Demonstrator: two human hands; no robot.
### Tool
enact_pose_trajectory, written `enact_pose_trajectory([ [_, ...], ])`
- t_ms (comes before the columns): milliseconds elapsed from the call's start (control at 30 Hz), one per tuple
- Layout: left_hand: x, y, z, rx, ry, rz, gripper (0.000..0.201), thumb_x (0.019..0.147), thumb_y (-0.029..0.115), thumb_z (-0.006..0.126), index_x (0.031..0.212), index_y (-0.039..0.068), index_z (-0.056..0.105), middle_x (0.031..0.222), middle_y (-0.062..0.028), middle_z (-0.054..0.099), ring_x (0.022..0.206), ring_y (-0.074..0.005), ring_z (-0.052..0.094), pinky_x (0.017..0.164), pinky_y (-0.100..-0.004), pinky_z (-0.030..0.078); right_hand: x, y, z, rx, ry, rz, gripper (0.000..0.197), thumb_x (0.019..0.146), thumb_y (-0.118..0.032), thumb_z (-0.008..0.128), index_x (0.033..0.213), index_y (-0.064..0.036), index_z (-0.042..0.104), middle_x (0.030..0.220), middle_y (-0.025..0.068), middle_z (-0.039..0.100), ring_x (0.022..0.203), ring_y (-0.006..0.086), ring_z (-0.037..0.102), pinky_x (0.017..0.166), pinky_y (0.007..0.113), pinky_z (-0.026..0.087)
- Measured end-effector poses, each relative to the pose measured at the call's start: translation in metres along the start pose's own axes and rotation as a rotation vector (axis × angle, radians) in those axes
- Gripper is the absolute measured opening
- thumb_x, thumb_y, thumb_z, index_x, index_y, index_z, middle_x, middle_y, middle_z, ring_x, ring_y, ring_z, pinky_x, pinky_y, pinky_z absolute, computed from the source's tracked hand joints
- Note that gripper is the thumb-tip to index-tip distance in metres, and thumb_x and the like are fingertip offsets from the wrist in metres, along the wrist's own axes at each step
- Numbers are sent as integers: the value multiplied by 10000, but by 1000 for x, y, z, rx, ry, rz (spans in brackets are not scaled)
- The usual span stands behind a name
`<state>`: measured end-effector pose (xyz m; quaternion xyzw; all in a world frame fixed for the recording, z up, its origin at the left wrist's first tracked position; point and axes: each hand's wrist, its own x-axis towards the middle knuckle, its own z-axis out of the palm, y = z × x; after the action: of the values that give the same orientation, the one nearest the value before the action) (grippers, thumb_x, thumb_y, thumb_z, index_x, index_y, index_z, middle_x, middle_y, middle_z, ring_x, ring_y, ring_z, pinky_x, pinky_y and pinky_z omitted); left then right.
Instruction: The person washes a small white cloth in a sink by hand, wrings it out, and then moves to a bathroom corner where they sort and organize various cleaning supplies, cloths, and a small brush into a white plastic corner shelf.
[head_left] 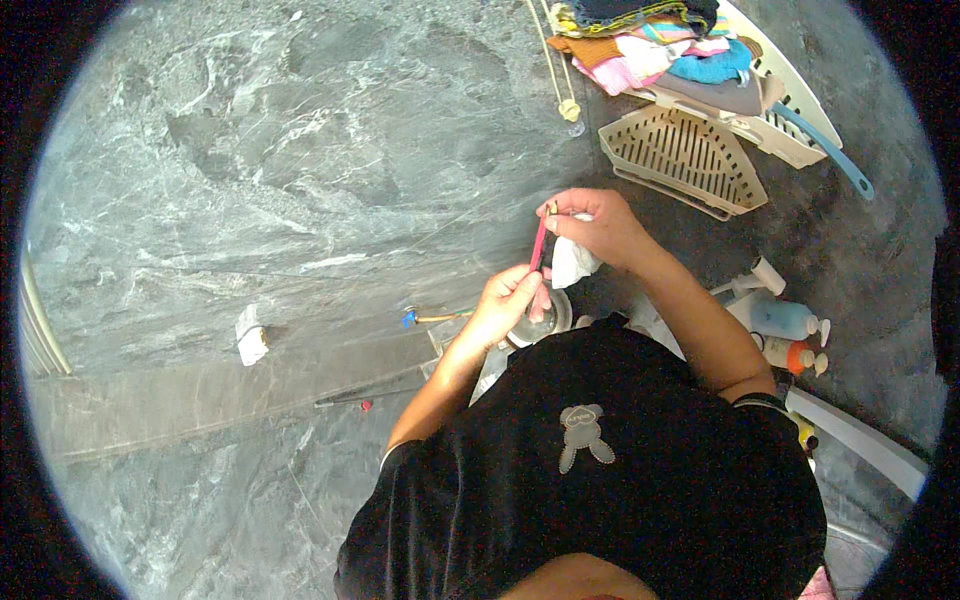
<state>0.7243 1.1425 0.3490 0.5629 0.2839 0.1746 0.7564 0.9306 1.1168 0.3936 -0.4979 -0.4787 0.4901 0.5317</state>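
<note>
A slim pink-red stick (539, 243) runs between my two hands; its exact kind is not clear. The thumb and fingers of my left hand (508, 305) close on its lower end. At its upper end, my right hand (605, 228) pinches it, near a small yellowish and dark tip. A crumpled white cloth or tissue (573, 264) hangs beneath the right hand's fingers, apparently held in the same hand. Just below my left hand, partly covered by it and my black shirt, is a round pale basin or bowl (556, 312).
A corner shelf (790, 145) at upper right bears piled clothes (660, 50) and a blue-handled tool (830, 150). Below it is a slatted beige shelf (685, 160). Pump bottles (785, 320) stand to my right. A blue-handled valve (410, 318) sits left of my forearm.
</note>
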Motion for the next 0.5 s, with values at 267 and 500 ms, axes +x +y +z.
enact_pose_trajectory([
  [267,-1,-3,-2,-11,55,-14,223,917,194,475,1038,15,531,712,-18,574,546,-73,496,518,-210,419,4,9,11,-23,-41,-32,165,789,-119,619,907,-6,635,854,32,636,794,82,565,708,241,452],
  [500,22,-14,-5,-243,141,-79,164,905,205,500,879,52,552,544,53,409,426,-27,324,389,-192,237,1,27,15,1,146,-9,179,826,-129,578,972,-28,604,834,12,606,768,73,548,692,221,444],
])
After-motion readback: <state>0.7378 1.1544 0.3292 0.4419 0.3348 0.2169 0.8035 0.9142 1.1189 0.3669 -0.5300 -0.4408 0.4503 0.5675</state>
